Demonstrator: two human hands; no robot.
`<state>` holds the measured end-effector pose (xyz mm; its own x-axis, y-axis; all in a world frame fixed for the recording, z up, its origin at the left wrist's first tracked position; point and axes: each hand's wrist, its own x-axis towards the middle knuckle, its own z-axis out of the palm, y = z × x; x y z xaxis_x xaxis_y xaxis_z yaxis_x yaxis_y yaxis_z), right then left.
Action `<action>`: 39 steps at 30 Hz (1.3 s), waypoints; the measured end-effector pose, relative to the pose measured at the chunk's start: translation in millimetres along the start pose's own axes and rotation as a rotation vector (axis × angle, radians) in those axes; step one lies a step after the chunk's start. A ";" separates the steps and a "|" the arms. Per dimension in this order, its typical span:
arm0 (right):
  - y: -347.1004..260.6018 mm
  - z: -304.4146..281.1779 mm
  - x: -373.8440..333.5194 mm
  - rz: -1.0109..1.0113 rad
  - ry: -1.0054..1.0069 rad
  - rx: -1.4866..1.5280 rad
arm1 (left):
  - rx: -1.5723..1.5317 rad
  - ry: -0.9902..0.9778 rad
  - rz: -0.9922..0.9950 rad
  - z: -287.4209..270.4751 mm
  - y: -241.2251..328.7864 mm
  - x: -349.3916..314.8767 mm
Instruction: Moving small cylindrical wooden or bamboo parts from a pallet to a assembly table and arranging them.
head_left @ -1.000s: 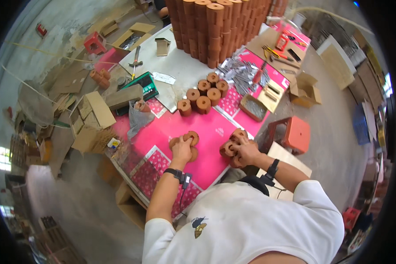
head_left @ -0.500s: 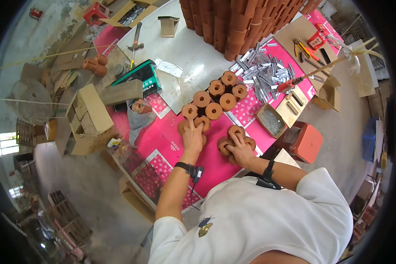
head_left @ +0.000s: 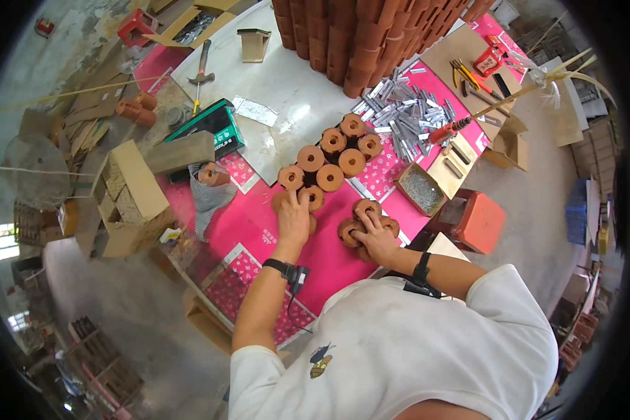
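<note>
My left hand (head_left: pixel 295 222) bends over brown clay cylinders at the near end of a row, its fingertips on their tops. One ring-shaped top (head_left: pixel 311 199) shows beside the fingers; others are partly hidden under the palm. To the right, my right hand (head_left: pixel 379 243) grips a small separate cluster of the same cylinders, fingers reaching over and between them. A cylinder with a centre hole (head_left: pixel 367 208) shows at this cluster's far side. Beyond my left hand, several upright cylinders (head_left: pixel 330 177) stand packed together, holes facing up.
A tall stack of brown clay tubes (head_left: pixel 336 42) rises at the back. Grey metal pieces (head_left: pixel 407 115) lie heaped near a box of small metal parts (head_left: pixel 421 189) and a red-chucked drill (head_left: pixel 446 131). Left are a hammer (head_left: pixel 202 77), a green case (head_left: pixel 220 129) and a cardboard box (head_left: pixel 134 192).
The whole scene has shifted slightly left in the picture as the view moved. Both hands keep nearly the same place on the cylinders.
</note>
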<state>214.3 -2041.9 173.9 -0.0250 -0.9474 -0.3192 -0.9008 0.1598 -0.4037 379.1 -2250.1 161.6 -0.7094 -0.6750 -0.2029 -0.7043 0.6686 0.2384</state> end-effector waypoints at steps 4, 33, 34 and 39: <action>-3.2 -2.5 -0.3 0.017 -0.050 -0.034 | -0.030 -0.002 0.010 -3.5 -3.6 -3.4; -3.7 -7.5 -1.0 -0.007 -0.022 -0.002 | -1.496 0.080 -0.914 22.0 -11.0 -19.4; -4.0 -7.7 -0.8 -0.001 -0.026 -0.007 | -1.493 0.083 -0.917 21.2 -11.6 -19.8; 0.0 -7.0 -1.4 0.001 -0.049 -0.004 | -0.778 0.349 -0.622 15.3 -8.4 -39.9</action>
<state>211.3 -2042.6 180.3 -0.0052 -0.9325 -0.3611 -0.9024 0.1599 -0.4002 413.0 -2224.0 153.1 -0.0954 -0.9651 -0.2437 -0.6436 -0.1270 0.7548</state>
